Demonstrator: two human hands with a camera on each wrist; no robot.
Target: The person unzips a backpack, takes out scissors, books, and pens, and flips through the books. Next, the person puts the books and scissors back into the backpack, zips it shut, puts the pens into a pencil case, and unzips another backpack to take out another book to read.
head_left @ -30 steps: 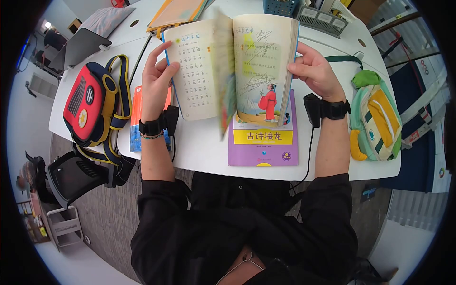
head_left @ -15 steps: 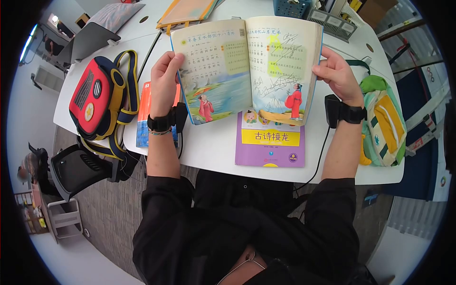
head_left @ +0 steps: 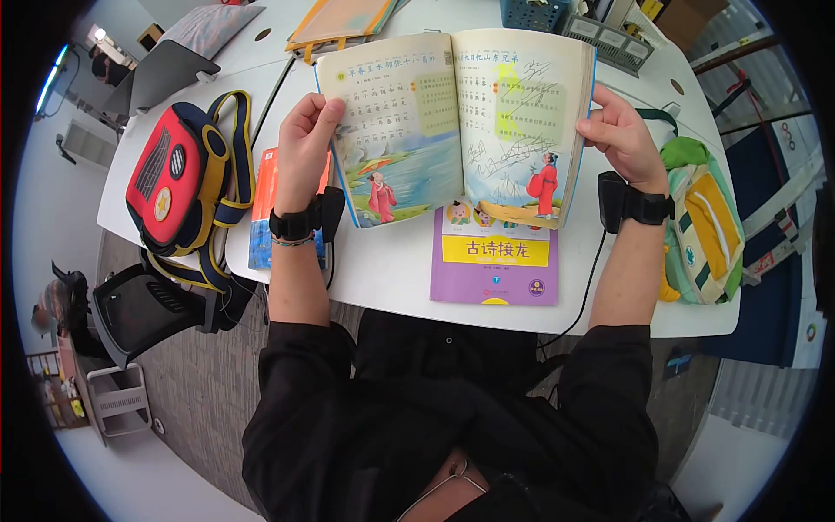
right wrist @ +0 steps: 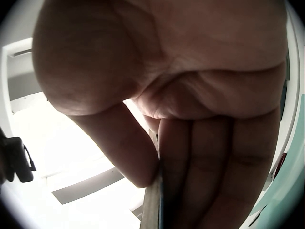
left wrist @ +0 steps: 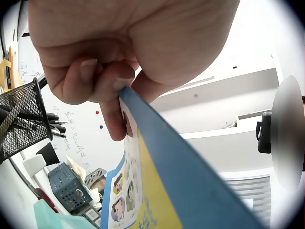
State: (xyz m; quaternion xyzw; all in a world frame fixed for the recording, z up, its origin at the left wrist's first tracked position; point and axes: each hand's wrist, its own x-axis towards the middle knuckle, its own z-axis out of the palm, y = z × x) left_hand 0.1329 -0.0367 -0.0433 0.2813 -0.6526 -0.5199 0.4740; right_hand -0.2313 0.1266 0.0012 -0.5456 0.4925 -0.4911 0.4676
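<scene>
An illustrated book (head_left: 400,165) is spread wide above the table, its pages facing the person. Painted figures in red stand on both pages, and pencil scribbles cross the right one. My left hand (head_left: 304,143) pinches the left edge, thumb on the page side and fingers behind the cover. In the left wrist view the blue cover (left wrist: 176,152) edge runs down from those fingers. At the opposite edge my right hand (head_left: 622,135) grips the page block, the thumb in front. A purple book (head_left: 496,274) lies flat on the table, its top hidden under the raised one.
A red and blue book (head_left: 265,217) lies beside the left forearm. A red backpack (head_left: 170,178) sits at the left, a green and yellow bag (head_left: 704,222) at the right. Folders (head_left: 339,26), a blue basket (head_left: 535,13) and a grey rack (head_left: 609,43) stand along the back.
A page that was turning in the middle has come down on the left side, showing a river picture there. The book and both hands have shifted rightward in the view.
</scene>
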